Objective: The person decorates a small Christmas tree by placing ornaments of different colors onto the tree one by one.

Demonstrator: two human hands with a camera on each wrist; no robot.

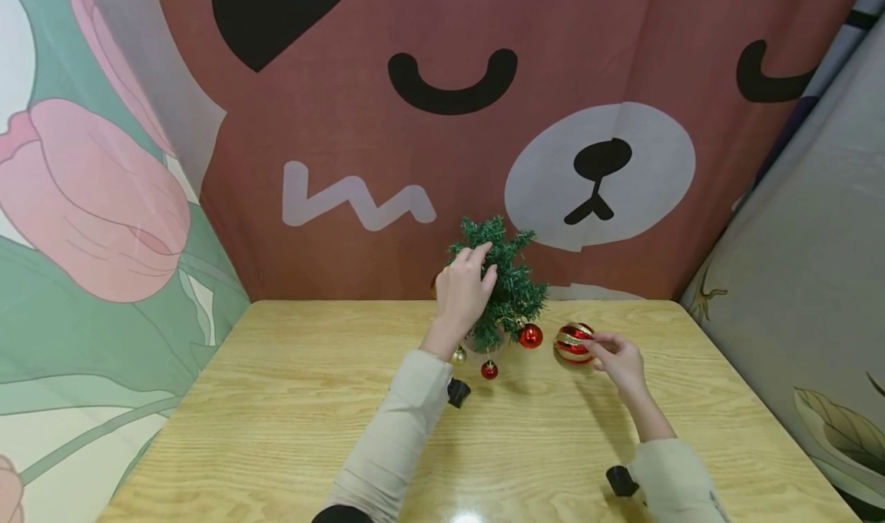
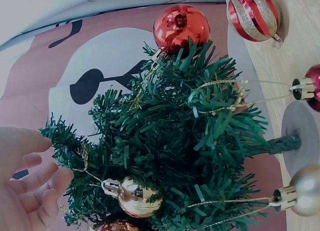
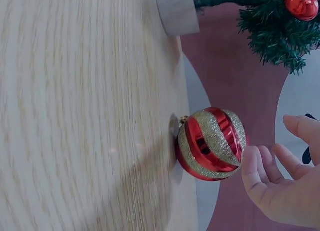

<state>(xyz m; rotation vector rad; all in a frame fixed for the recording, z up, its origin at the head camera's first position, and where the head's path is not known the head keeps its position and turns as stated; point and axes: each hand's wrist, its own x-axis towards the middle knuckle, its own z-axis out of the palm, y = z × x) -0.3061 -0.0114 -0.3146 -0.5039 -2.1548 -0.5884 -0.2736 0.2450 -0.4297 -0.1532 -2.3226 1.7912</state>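
A small green artificial Christmas tree (image 1: 508,277) stands on a pale round base (image 3: 175,13), with red and gold baubles hanging from its branches. My left hand (image 1: 462,286) reaches over the tree's upper left side. In the left wrist view its bent, relaxed fingers (image 2: 37,183) lie at a branch tip, and nothing is seen gripped. A large red bauble with gold glitter stripes (image 1: 572,342) rests on the table right of the tree. My right hand (image 1: 618,360) is at this bauble's right side, its fingers loosely spread and the fingertips at its surface.
The wooden table (image 1: 311,400) carries the tree and the striped bauble. A shiny red bauble (image 1: 530,335), a smaller red one (image 1: 489,369) and a gold one (image 2: 140,197) hang on the tree. Behind the table hangs a brown cloth (image 1: 332,124) with a bear face.
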